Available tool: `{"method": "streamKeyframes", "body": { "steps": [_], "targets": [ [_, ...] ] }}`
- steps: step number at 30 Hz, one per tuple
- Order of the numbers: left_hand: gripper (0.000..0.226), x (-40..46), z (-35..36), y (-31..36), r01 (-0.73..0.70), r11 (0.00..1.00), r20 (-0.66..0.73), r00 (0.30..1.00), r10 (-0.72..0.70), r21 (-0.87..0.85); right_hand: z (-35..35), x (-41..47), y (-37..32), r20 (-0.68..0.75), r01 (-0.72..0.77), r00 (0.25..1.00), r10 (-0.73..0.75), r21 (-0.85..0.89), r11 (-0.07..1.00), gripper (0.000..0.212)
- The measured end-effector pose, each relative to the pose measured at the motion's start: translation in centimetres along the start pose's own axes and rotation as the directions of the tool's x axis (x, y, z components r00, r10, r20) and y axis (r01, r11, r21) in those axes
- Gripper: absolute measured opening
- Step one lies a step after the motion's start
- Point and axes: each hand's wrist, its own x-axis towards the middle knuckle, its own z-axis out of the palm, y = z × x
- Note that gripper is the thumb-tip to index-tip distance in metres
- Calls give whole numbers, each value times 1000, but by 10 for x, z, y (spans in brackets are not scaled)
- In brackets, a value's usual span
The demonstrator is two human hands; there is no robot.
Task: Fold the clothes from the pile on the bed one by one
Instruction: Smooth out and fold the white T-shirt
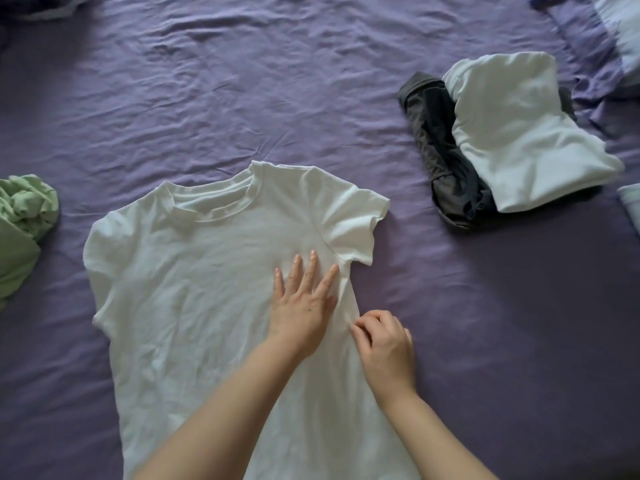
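Two hands work on a white tee (194, 289) spread flat, front up, across the purple bed (242, 98), collar away from the person. The left hand (301, 303) lies flat with straight fingers pressing the chest near the right armpit. The right hand (386, 344), just beside it, pinches the side seam below the sleeve. The cloth looks thin, light and limp, so it should crease wherever it is pulled and slide little on the sheet. It is best taken by seams, shoulder and hem, with a flat palm as anchor. A folded white top (519, 133) on a dark garment (436, 143) sits far right. A crumpled green garment (24, 216) waits at the left edge.
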Motion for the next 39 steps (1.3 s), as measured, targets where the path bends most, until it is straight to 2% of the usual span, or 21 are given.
{"method": "streamKeyframes", "body": {
  "steps": [3,5,7,9,12,15,18,20,22,23,25,26,29,32,35,37,39],
  "targets": [
    [52,-9,5,4,5,1000,7,1000,-5,-21,-10,-4,12,24,-160,987,159,201,966,11],
    [62,-16,10,6,-19,999,9,1000,19,-27,-15,-5,20,29,-214,977,213,211,954,11],
    [68,-22,16,9,-51,999,4,999,51,-18,-18,-4,22,31,-196,981,194,178,964,9],
    [60,-30,20,12,-77,997,-29,997,78,22,-18,-4,20,41,-108,994,105,77,991,12],
    [57,-40,24,19,-76,997,1,997,76,26,-18,-13,15,119,4,993,3,-59,998,29],
    [60,-50,25,25,-60,998,52,997,60,3,-17,-33,13,232,16,973,9,-108,994,48],
    [64,-62,26,25,-47,999,83,995,47,-5,-24,-40,12,243,-187,952,186,-15,982,42],
    [68,-67,29,23,-76,997,81,994,76,-1,-27,-41,7,180,-232,956,234,-30,972,41],
    [69,-72,29,18,-65,998,81,995,64,7,-25,-41,2,106,-75,990,91,-151,986,53],
    [70,-74,27,15,-50,999,85,995,50,-1,-24,-41,0,121,37,993,-12,-207,978,58],
    [72,-78,26,7,-26,999,99,995,27,-20,-23,-40,-4,221,245,957,-186,-281,928,53],
    [73,-79,25,2,-19,1000,112,993,21,-20,-24,-37,-6,244,280,947,-209,-311,908,47],
    [72,-84,21,-23,13,1000,132,991,-12,-11,-17,-27,-25,263,255,950,-165,-354,900,40],
    [70,-82,14,-56,92,995,115,990,-87,-36,2,-12,-60,342,350,907,-246,-287,892,34],
    [66,-79,4,-100,157,987,105,983,-154,-25,27,7,-95,414,414,859,-302,-213,885,40],
    [65,-78,-3,-131,176,984,97,980,-174,-10,43,19,-119,490,452,818,-300,-228,862,54],
    [64,-76,-10,-162,186,983,83,979,-185,-3,59,29,-144,537,487,790,-296,-256,835,60]
  ]
}}
